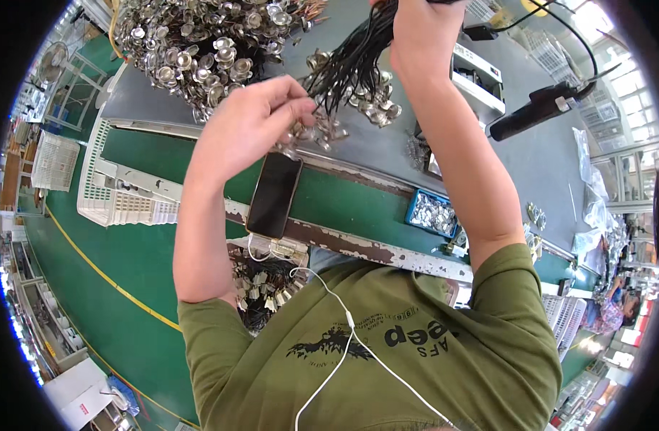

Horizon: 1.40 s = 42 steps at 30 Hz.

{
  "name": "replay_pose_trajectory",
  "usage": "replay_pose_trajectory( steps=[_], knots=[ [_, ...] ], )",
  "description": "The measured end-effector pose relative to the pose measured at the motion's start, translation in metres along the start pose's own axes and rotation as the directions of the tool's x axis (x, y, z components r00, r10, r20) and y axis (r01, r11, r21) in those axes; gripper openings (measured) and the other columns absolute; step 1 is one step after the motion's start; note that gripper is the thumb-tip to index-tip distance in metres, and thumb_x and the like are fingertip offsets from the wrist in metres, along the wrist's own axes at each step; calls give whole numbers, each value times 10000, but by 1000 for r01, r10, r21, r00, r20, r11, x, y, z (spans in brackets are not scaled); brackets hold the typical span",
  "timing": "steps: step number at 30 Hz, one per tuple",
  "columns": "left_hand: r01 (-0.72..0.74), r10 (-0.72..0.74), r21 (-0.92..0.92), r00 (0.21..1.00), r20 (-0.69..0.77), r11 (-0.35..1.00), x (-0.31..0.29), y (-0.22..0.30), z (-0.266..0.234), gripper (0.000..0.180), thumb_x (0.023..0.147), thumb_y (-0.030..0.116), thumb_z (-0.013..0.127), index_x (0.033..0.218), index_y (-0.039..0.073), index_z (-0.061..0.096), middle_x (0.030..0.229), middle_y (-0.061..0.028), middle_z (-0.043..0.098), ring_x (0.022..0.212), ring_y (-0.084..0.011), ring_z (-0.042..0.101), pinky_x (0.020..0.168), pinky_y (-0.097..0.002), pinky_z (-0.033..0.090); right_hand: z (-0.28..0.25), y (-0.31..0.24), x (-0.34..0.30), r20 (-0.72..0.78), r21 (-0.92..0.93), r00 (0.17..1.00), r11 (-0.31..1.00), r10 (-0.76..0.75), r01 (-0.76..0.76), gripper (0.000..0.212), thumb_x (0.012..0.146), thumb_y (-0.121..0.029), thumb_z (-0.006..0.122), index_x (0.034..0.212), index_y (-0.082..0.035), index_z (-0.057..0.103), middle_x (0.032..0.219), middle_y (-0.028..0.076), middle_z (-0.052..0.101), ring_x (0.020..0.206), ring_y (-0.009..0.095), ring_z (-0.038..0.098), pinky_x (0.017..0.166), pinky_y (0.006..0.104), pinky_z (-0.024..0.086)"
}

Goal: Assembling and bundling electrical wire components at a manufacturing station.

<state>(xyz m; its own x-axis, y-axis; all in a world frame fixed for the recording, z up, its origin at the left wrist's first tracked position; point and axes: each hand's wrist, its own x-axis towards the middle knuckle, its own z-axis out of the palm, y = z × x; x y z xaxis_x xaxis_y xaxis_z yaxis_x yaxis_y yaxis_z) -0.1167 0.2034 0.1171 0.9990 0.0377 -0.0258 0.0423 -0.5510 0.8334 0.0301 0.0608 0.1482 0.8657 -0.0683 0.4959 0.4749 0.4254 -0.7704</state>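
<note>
A bundle of thin black wires (362, 54) hangs from my right hand (429, 32), which is closed round it at the top edge of the view. Shiny silver cup-shaped metal parts (376, 106) lie just below and beside the bundle, on the grey tabletop. My left hand (254, 122) is to the left, its thumb and forefinger pinched together at the bundle's lower wire ends. Several more metal parts (319, 133) show beside those fingertips, partly blurred. To the left of the bundle rises a large heap of silver cup-shaped parts (207, 54) with dark wires among them.
Close to my body, a dark-screened phone (274, 194) with a white cable stands at the table edge. A blue tray (431, 213) of small metal pieces sits right of it. A machine (479, 79) and a black cylindrical tool (531, 111) are at right. White baskets (139, 205) stand left.
</note>
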Motion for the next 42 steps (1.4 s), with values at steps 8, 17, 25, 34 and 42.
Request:
replay_pose_trajectory(
  steps=[8,17,25,34,42],
  knots=[
    [-105,105,-6,994,24,994,18,-12,-2,251,925,244,579,965,10,663,822,-77,730,698,-162,670,676,-315,518,5,0,3,-33,-53,999,999,-8,6,212,924,-94,657,1040,-21,496,698,30,549,527,118,546,474,259,420],
    [40,95,-412,949,301,910,9,12,29,281,963,251,580,1014,-24,614,882,-119,724,741,-168,682,725,-295,525,7,10,3,23,-52,999,998,-33,34,236,933,-103,653,1089,-17,499,759,35,572,547,114,552,484,255,423],
    [-70,70,-361,997,-13,930,-24,10,-25,254,990,250,560,1048,27,667,804,-34,684,755,-89,622,707,-250,492,-18,0,19,47,110,991,985,129,-133,195,952,-171,644,1058,-60,525,749,19,538,596,130,546,548,302,492],
    [-269,262,25,911,-319,963,-5,-15,12,233,947,237,607,1033,42,702,926,-89,685,824,-220,638,766,-309,495,-13,-15,21,277,275,945,928,175,-253,179,911,-55,567,744,-31,507,599,40,500,540,163,518,578,377,495],
    [-272,516,536,768,-379,799,-30,25,35,228,862,327,684,904,103,695,796,-90,655,728,-284,645,633,-392,494,9,-32,1,58,126,955,947,291,-296,180,958,-215,640,997,-71,540,658,-2,476,537,120,483,521,305,457]
  ],
)
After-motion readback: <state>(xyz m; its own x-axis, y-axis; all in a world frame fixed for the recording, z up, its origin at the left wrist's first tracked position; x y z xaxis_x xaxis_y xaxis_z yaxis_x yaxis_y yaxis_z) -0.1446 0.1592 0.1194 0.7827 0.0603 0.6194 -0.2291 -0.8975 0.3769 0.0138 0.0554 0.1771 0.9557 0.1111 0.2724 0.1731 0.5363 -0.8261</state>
